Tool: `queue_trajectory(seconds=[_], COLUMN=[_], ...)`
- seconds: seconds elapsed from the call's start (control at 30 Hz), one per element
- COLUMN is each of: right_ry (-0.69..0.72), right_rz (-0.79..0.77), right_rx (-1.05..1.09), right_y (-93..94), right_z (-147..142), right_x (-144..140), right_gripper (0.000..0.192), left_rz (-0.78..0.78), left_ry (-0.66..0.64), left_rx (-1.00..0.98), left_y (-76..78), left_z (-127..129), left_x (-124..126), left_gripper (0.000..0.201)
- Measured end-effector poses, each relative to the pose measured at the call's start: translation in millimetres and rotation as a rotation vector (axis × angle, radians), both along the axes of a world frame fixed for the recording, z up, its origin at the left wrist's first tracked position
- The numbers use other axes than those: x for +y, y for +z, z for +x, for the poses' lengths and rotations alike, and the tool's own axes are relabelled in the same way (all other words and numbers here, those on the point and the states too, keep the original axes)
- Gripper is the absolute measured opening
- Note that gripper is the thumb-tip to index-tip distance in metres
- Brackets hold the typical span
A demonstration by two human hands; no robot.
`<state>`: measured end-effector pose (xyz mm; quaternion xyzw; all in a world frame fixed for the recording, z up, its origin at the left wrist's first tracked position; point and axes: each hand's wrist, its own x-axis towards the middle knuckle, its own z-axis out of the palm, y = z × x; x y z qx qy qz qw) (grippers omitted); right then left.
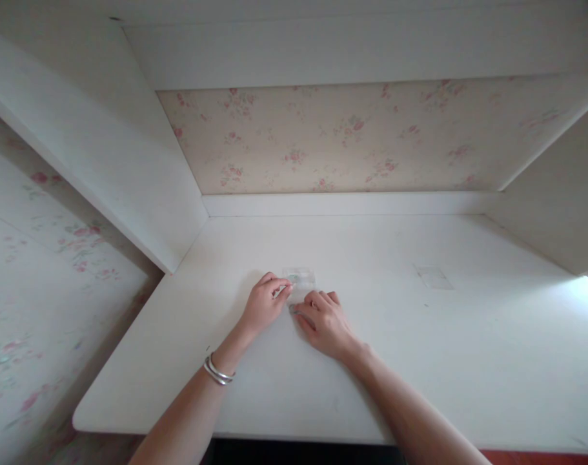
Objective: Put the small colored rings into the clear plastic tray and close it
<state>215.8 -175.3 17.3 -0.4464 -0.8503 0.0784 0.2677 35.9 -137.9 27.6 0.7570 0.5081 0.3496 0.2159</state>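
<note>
White desk (419, 361) under floral wallpaper (346, 139): at frame centre, our left hand (263, 303) pinches and right hand (323, 321) presses a small clear packet (301, 279), seemingly light, thin and slippery, best gripped at an edge.

My left hand (264, 303) and right hand (325, 323) are pressing on a small clear packet (301, 281) that is looking like thin, glossy plastic film, see-through enough for the surface below to show. The desk (419, 361) under it is showing as smooth, matt, white-painted board. A bracelet (218, 372) on my left wrist is gleaming like polished metal. The wallpaper (346, 139) behind is looking like matt paper printed with faded flowers.
</note>
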Motion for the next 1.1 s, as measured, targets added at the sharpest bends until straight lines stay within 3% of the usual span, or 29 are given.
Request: queue_trajectory(seconds=[0.2, 0.43, 0.7, 0.9, 1.1], right_ry=[-0.011, 0.02, -0.009, -0.17, -0.185], right_rz=[0.007, 0.004, 0.005, 0.015, 0.006], right_rx=[-0.102, -0.056, 0.107, 0.262, 0.268], right_y=[0.7, -2.8, -10.7, -7.4, -6.2], right_z=[-9.2, -7.4, -2.2, 1.3, -5.6], right_x=[-0.9, -0.2, 2.9, 20.2, 43.6], right_gripper=[0.018, 0.02, 0.018, 0.018, 0.018], left_rz=[0.047, 0.055, -0.086, -0.081, -0.065], left_ry=[0.025, 0.065, -0.047, -0.115, -0.192], left_rx=[0.121, 0.082, 0.128, 0.166, 0.239], left_y=[-8.0, -1.9, -2.4, -0.6, -6.8], left_z=[5.8, -7.2, -11.9, -13.7, -9.5], left_x=[9.6, -5.3, -14.4, -18.2, -21.8], left_gripper=[0.021, 0.022, 0.02, 0.018, 0.012])
